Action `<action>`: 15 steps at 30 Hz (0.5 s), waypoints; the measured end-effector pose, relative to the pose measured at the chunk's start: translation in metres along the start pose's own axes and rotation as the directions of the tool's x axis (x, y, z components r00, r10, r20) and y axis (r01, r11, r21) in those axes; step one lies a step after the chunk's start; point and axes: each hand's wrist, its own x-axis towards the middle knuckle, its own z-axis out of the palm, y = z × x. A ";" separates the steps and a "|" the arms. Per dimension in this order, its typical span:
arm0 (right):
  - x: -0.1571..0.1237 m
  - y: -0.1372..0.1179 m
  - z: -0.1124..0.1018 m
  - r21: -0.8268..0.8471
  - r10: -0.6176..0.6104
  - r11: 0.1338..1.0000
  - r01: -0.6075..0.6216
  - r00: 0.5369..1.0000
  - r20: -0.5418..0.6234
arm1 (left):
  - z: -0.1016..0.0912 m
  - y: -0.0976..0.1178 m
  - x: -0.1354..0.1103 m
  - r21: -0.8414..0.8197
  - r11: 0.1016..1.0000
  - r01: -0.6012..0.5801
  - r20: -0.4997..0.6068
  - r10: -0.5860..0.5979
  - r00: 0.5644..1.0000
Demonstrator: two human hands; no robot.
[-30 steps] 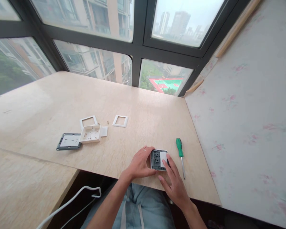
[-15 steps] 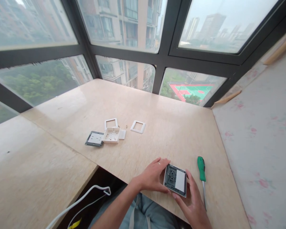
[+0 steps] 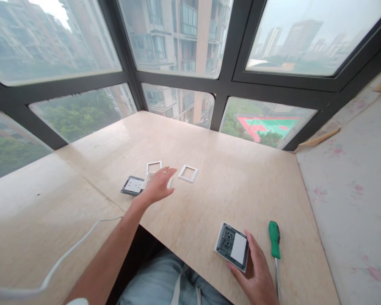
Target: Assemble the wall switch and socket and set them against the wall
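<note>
My right hand (image 3: pixel 257 273) grips a wall switch (image 3: pixel 232 245) by its right and lower edges; its grey mounting plate and white rocker face up in a white box. Farther off, my left hand (image 3: pixel 158 185) reaches over a white back box (image 3: pixel 146 179) with fingers spread, nothing visibly held. The hand hides most of that box. Against the box's left side lies a socket (image 3: pixel 133 184) with a grey frame and white face. Two white cover frames lie close by: one frame (image 3: pixel 153 163) behind the box, the other frame (image 3: pixel 188 174) right of my left hand.
A green-handled screwdriver (image 3: pixel 274 239) lies right of my right hand. The stone-patterned counter (image 3: pixel 228 190) meets windows at the back and a flowered wall (image 3: pixel 346 203) at the right. A white cable (image 3: pixel 70 250) crosses at the lower left.
My left hand has let go of the wall switch and moved away to the left, over the back box. My right hand still holds the switch. The view has shifted slightly.
</note>
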 end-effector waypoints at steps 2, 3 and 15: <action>-0.001 0.003 0.001 -0.014 -0.020 1.000 0.020 1.000 -0.001 | -0.012 -0.017 0.012 0.099 0.995 -0.003 0.135 -0.010 0.991; -0.001 0.005 0.001 -0.020 -0.026 0.999 0.026 1.000 -0.001 | -0.015 -0.023 0.017 0.123 0.992 -0.003 0.195 -0.021 0.981; 0.001 -0.005 0.000 0.009 -0.004 1.000 0.005 0.999 -0.032 | -0.006 -0.042 0.039 0.127 0.990 -0.055 0.396 0.000 0.918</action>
